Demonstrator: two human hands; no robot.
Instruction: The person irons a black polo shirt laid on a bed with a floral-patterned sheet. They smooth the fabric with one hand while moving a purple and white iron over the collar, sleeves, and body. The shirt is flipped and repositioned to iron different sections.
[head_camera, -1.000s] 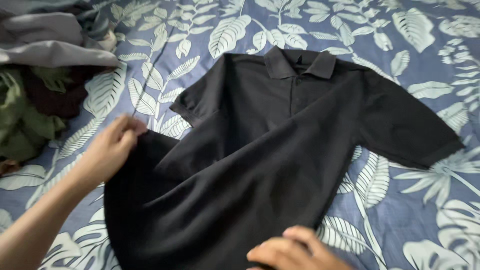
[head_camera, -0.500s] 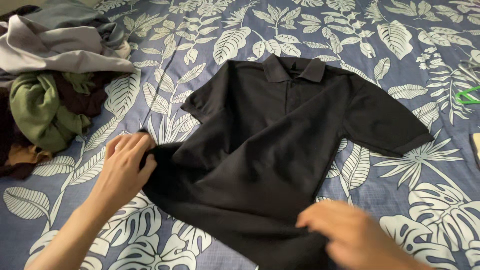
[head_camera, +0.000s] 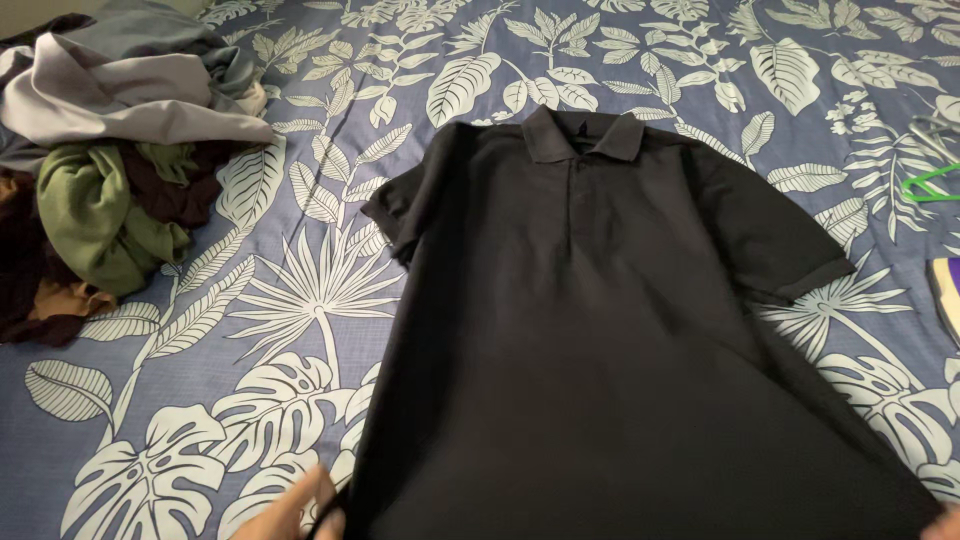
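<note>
At the far left, a heap of clothes (head_camera: 110, 170) sits on the bed sheet (head_camera: 300, 300), which is blue with a pale leaf print. In the heap a grey garment (head_camera: 130, 95) lies on top, an olive-green garment (head_camera: 95, 215) bunches below it, and dark brown and maroon pieces spill around them toward the left edge.

At the bottom edge, left of centre, the left hand (head_camera: 295, 510) shows only in part. Its fingers lie at the lower left hem corner of the black polo shirt (head_camera: 600, 330) and touch the cloth; the grip itself is cut off by the frame, so whether it pinches the hem or merely rests there cannot be told.

The polo shirt lies face up in the middle of the bed, collar pointing away from the person, placket running down the centre, both short sleeves spread out to the sides, and the body widening toward the near edge.

Right of the shirt, a green hanger (head_camera: 930, 185) lies on the sheet near the right edge. At the bottom right corner, a sliver of the right hand (head_camera: 948, 522) shows by the other hem corner; its grip cannot be told.
</note>
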